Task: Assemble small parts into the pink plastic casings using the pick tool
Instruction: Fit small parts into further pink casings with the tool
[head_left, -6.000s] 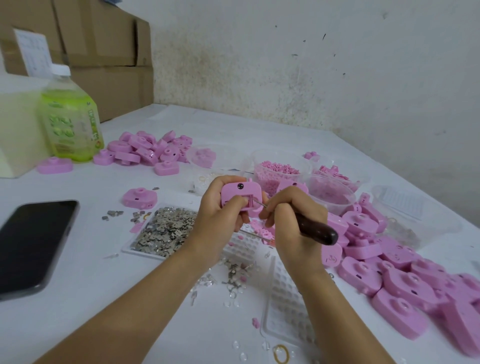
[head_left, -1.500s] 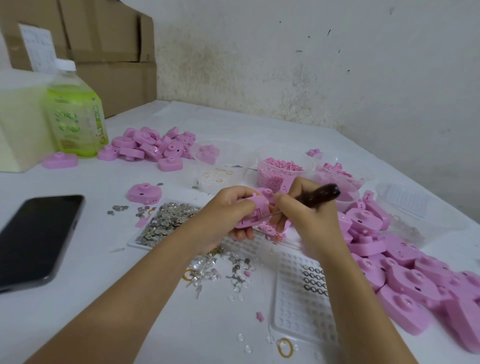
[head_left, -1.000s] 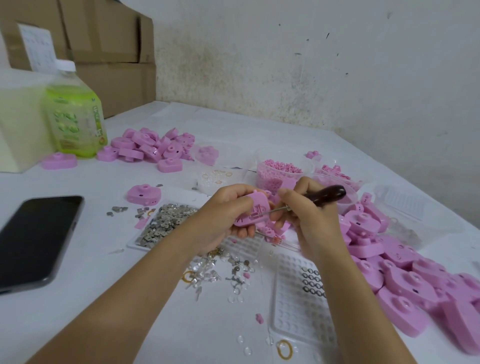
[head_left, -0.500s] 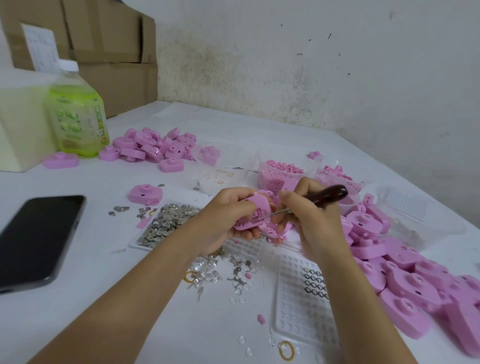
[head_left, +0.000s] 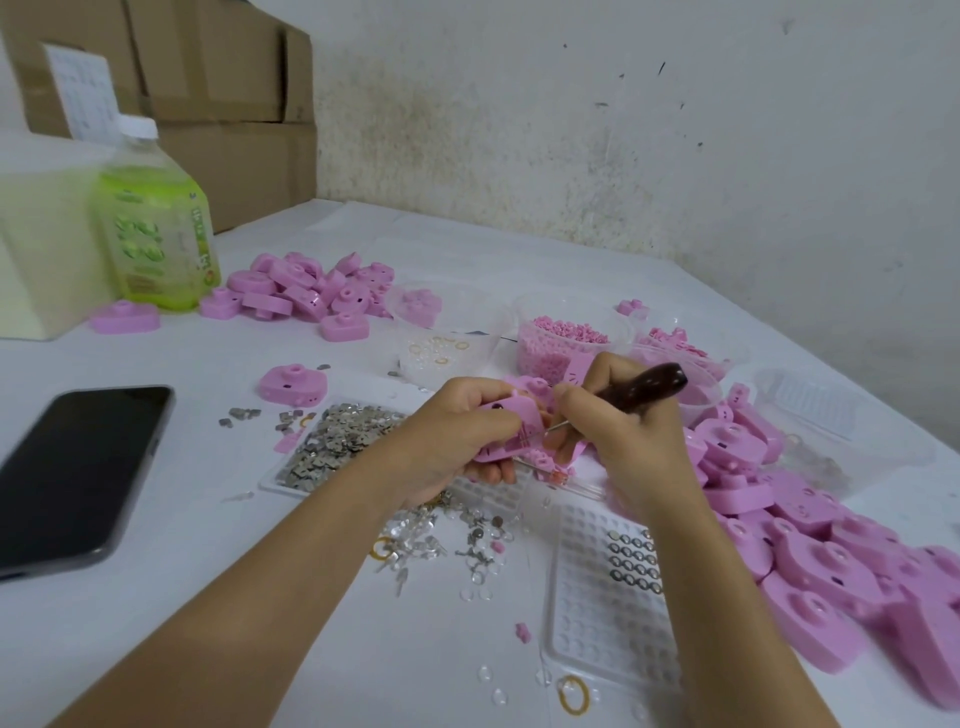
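The left hand (head_left: 457, 434) curls its fingers around a pink casing (head_left: 511, 427) and holds it just above the table (head_left: 270, 644), open side turned toward the other hand. The right hand (head_left: 621, 444) grips the pick (head_left: 649, 387) by its dark handle, pen-fashion, and the thin metal tip reaches the face of the casing; whether it carries a small part is too small to tell.

Under the hands lie scattered clear and metal bits (head_left: 467, 540). Just left of them is a flat tray of silver pieces (head_left: 337, 441), and below the right wrist a clear grid tray (head_left: 608, 608) with a few rows of rings in it. A yellow ring (head_left: 571, 693) lies near its lower edge. A heap of casings (head_left: 831, 561) fills the right side, and a second heap (head_left: 311, 286) sits farther back on the left, beside a green bottle (head_left: 156, 234). A tub of pink beads (head_left: 558, 343) stands behind the hands. A dark phone (head_left: 72, 473) lies at the left.
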